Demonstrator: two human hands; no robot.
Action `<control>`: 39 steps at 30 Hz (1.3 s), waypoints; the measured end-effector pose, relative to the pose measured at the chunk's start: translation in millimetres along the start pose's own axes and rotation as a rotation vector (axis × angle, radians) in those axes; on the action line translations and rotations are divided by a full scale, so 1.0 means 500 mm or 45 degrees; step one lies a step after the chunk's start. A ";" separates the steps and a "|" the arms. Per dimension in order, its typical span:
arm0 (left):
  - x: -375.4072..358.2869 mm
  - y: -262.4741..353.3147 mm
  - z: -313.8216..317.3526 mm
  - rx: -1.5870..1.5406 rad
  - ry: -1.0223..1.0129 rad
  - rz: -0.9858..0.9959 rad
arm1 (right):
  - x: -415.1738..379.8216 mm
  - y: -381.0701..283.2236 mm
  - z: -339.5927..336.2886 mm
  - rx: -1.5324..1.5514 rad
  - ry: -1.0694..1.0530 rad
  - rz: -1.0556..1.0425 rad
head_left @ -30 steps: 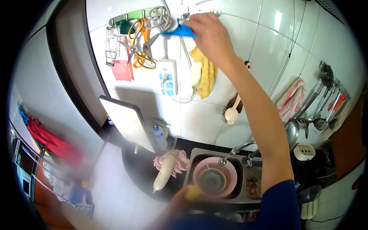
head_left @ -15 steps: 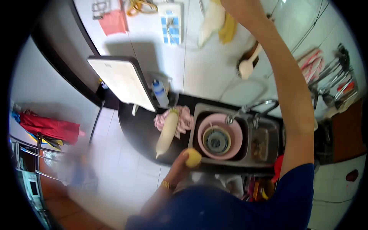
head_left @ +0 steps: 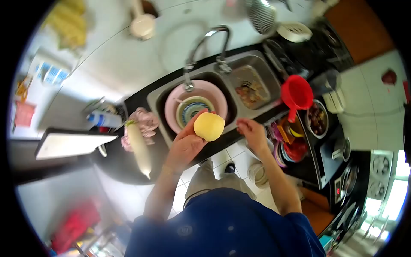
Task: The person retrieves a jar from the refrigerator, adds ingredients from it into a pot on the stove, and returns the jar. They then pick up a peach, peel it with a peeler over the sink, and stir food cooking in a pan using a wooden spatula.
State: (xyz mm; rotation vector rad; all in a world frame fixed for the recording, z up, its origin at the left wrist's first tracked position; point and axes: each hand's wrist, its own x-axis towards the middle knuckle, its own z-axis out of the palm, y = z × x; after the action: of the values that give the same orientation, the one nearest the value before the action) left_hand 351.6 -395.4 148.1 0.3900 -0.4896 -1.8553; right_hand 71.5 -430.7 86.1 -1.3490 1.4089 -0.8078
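Observation:
A peeled yellow round vegetable or fruit (head_left: pixel 209 127) rests in my left hand (head_left: pixel 187 145), whose fingers wrap its left side, in front of the sink. My right hand (head_left: pixel 252 133) is at the counter's front edge, its fingers curled together; whether anything small is between them is hidden. Behind the held item, a pink basin (head_left: pixel 172 103) with a patterned bowl (head_left: pixel 184 115) in it sits in the left sink bowl. A long white radish (head_left: pixel 139 147) lies on the dark counter, its top on a pink cloth (head_left: pixel 147 122).
The faucet (head_left: pixel 222 64) arches over the sink. Scraps (head_left: pixel 250 92) lie in the right sink bowl. To the right are a red ladle-like container (head_left: pixel 296 93) and a pot of dark red items (head_left: pixel 317 119). A white board (head_left: pixel 70 144) stands at left, beside a bottle (head_left: pixel 105 119).
The view has swung right and down. My right hand has come down from high at the wall to the counter's front edge. My left hand, still holding the yellow item, is now before the sink.

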 end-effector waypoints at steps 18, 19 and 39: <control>-0.043 -0.854 0.337 0.458 -0.155 -0.670 | -1.033 0.646 -0.415 -0.009 0.777 0.701; -0.050 -0.901 0.371 0.528 -0.244 -0.697 | -1.105 0.676 -0.439 0.094 0.884 0.742; -0.044 -1.644 0.816 0.358 -0.612 -1.413 | -1.586 0.830 -0.610 1.260 2.171 0.845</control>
State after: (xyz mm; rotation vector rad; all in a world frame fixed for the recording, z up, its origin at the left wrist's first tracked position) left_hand -506.8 -77.3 79.5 0.4427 -0.9947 -2.9969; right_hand -430.4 359.0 -52.2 0.9036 1.8828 -1.8992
